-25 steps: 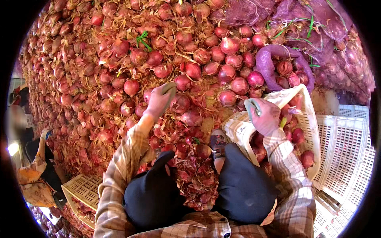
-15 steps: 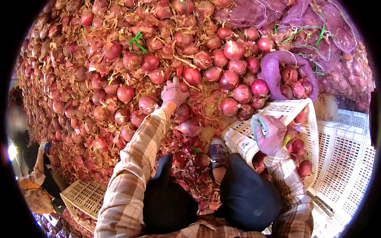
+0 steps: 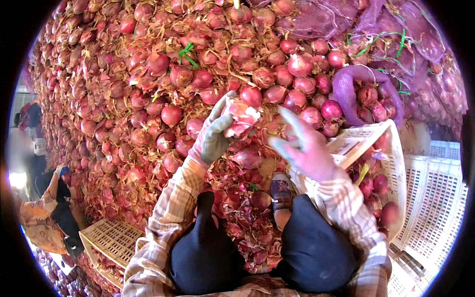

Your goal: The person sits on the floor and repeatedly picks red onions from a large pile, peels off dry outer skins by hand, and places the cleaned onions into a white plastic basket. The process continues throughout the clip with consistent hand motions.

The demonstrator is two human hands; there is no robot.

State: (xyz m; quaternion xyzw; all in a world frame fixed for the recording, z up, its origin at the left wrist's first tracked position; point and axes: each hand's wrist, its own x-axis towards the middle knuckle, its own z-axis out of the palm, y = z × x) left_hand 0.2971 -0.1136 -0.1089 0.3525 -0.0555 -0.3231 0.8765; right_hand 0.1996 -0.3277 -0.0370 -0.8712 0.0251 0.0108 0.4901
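My left hand (image 3: 213,132), in a pink glove with a grey palm, grips a red onion (image 3: 242,118) with pale, loose, papery skin, raised above the pile. Across from it, my right hand (image 3: 310,149), gloved alike, has its thumb and fingers spread with nothing between them; it is slightly blurred. Beneath both hands lie red onions (image 3: 247,158) and shed skins. A tilted white plastic crate (image 3: 396,171) with onions inside stands just right of my right forearm. One blurred onion (image 3: 389,214) shows at the crate's lower right side.
A purple mesh sack (image 3: 346,94) with onions in its rolled mouth lies beyond the crate. More white crates (image 3: 435,198) stand at the right. At the lower left are a tan crate (image 3: 111,242) and another person (image 3: 42,218). Onions cover the slope ahead.
My left hand has lifted an onion from the pile. My right hand has moved left from over the crate toward it, its fingers opening.
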